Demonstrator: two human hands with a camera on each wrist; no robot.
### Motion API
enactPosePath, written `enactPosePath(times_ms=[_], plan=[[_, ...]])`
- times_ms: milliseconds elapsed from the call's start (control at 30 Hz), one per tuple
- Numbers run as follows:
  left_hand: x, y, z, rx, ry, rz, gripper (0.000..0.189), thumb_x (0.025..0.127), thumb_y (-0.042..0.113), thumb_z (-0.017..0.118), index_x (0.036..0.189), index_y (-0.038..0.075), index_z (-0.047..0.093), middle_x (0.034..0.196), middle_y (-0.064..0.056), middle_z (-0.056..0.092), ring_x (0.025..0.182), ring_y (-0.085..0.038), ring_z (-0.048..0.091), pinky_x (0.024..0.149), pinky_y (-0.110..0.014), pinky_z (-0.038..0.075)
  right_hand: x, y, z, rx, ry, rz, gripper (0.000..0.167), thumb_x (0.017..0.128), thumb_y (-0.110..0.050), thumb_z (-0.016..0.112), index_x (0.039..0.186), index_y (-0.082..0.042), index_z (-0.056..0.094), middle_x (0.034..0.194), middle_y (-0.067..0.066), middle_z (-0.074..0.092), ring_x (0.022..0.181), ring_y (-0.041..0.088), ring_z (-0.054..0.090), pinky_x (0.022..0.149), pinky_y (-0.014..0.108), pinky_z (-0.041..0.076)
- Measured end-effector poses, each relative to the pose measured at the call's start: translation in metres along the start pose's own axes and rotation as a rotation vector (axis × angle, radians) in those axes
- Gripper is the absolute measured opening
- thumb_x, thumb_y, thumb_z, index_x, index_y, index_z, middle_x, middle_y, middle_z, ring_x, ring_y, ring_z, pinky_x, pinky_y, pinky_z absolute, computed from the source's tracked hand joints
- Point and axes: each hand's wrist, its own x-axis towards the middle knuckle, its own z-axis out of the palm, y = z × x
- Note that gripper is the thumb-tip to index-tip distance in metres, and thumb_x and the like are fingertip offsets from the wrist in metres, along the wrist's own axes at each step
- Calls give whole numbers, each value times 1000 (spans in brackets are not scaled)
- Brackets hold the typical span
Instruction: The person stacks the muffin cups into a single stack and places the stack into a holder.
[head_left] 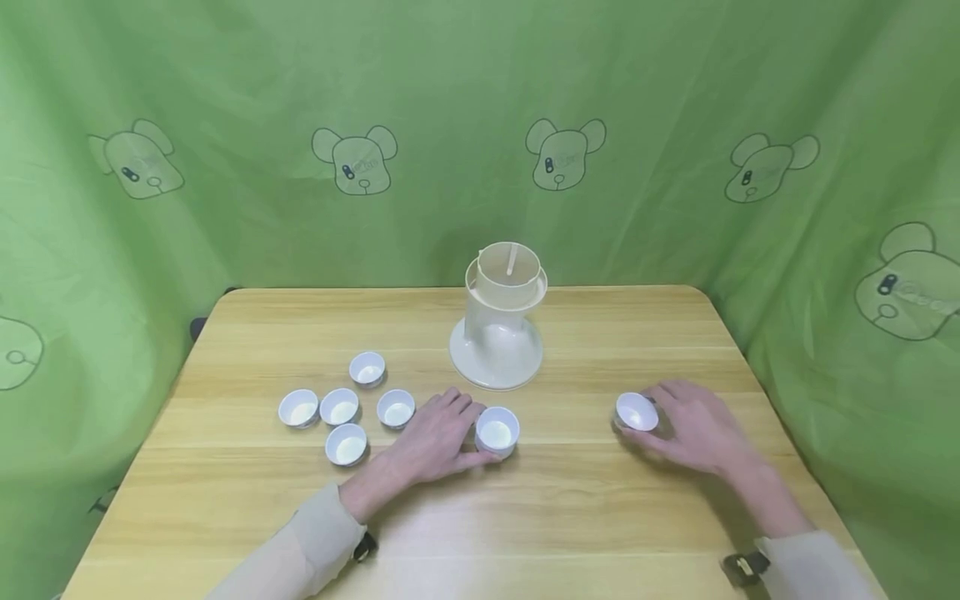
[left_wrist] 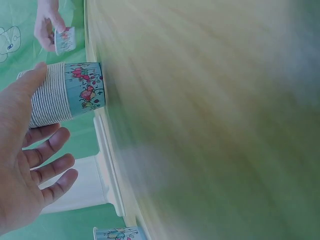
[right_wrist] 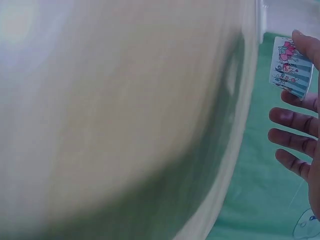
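Note:
A stack of nested paper cups (head_left: 497, 432) stands upright near the middle of the table. My left hand (head_left: 442, 435) holds it at the side between thumb and index finger; the other fingers are spread. In the left wrist view the stack (left_wrist: 67, 94) shows many rims above a blue, strawberry-printed lowest cup. To the right, my right hand (head_left: 693, 425) pinches a single paper cup (head_left: 636, 413), raised off the table and slightly tilted. The same print shows on that cup (right_wrist: 291, 67) in the right wrist view.
Several single paper cups (head_left: 347, 444) stand upright on the table (head_left: 570, 517), left of my left hand. Behind the stack stands a white appliance (head_left: 497, 354) with a round base and a cylindrical top. A green curtain (head_left: 450, 100) hangs around the table's back and sides.

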Motion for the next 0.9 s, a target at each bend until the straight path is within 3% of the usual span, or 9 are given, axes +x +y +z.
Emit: enactPosePath(times_ms=[267,667,900], plan=[[1,0,3,2,-16,2,71,92,73,64,128,12,68,117,-4,72,109,-20,64,89,-34,59,15,-20,-8,8,-3,-25,67,80,-61,83,120,-9,71,118,17,74,110,40,70,94,62,57],[-1,-2,1,-1,-16,-11,72,91,72,66,127,10,68,117,-6,72,109,-21,64,91,-36,60,43,-55,-13,40,49,-126,64,76,-60,86,117,-13,72,108,7,75,97,27,71,82,49,60],[1,-2,2,1,5,2,71,92,72,65,127,11,68,116,-5,72,108,-20,64,90,-34,59,56,-74,-21,54,13,-134,66,79,-63,83,121,-13,72,114,7,75,108,30,70,97,54,58]])
